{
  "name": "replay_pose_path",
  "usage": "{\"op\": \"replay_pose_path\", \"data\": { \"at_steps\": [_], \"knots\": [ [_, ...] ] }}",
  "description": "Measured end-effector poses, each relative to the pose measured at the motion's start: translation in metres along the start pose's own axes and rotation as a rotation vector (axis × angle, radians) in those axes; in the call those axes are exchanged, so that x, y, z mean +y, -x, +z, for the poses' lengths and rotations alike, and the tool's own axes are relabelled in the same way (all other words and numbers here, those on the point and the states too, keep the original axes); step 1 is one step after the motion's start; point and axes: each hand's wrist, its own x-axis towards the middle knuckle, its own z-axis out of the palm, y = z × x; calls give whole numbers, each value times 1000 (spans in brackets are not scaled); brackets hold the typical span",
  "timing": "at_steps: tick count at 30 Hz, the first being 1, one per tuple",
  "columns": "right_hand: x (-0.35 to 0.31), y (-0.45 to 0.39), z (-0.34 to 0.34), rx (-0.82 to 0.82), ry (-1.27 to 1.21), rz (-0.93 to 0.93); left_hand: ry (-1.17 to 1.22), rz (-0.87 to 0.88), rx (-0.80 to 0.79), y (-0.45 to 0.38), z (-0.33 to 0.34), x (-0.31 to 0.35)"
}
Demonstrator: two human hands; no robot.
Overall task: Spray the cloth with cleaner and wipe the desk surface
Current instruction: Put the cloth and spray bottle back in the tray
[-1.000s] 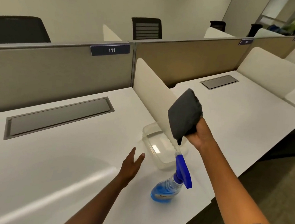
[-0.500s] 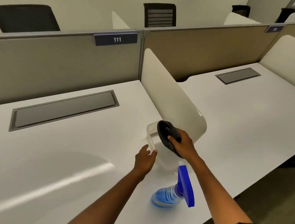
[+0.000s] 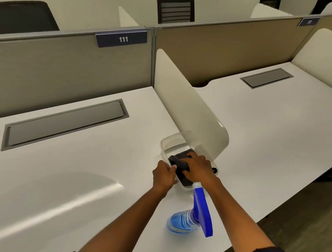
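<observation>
Head view, looking down at a white desk [image 3: 61, 177] in an office cubicle w/ a grey back panel labelled 111. Both hands sit close together at a clear plastic tub [image 3: 174, 144] near the desk's right edge, beside a white divider [image 3: 192, 112]. Right hand [image 3: 198, 169] presses down on a dark cloth [image 3: 180, 160] inside the tub, fingers curled onto the fabric. Left hand [image 3: 164, 175] grips the tub's near-left rim, steadying it. A blue spray bottle [image 3: 191, 219] stands untouched on the desk just in front of the tub, under the right forearm. Judging by this, the spraying step hasn't begun — cloth is being placed or gathered in the tub. Next move likely calls for freeing one hand, prob. the left, to take the bottle and aim it at the cloth.
</observation>
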Motion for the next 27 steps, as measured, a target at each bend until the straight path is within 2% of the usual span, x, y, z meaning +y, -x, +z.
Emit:
{"op": "replay_pose_path", "data": {
  "at_steps": [4,10,14,17,21,24,27],
  "knots": [
    [-5,3,-3,-15,91,19,66,-42,-3,3,-1,5],
    [-12,4,-5,-165,130,79,82,-48,-2,7,-1,7],
    [-11,7,-10,-164,50,85,107,-47,-11,9,-4,6],
    [-7,18,-20,-76,-202,69,104,-52,-25,9,-4,5],
    [1,56,-45,-4,-810,12,82,-68,-25,12,-4,3],
    [11,94,-64,-68,-1086,-74,79,-46,-31,15,-4,1],
    [22,129,-75,-184,-1150,-154,67,-31,-30,17,-4,0]
  ]
}}
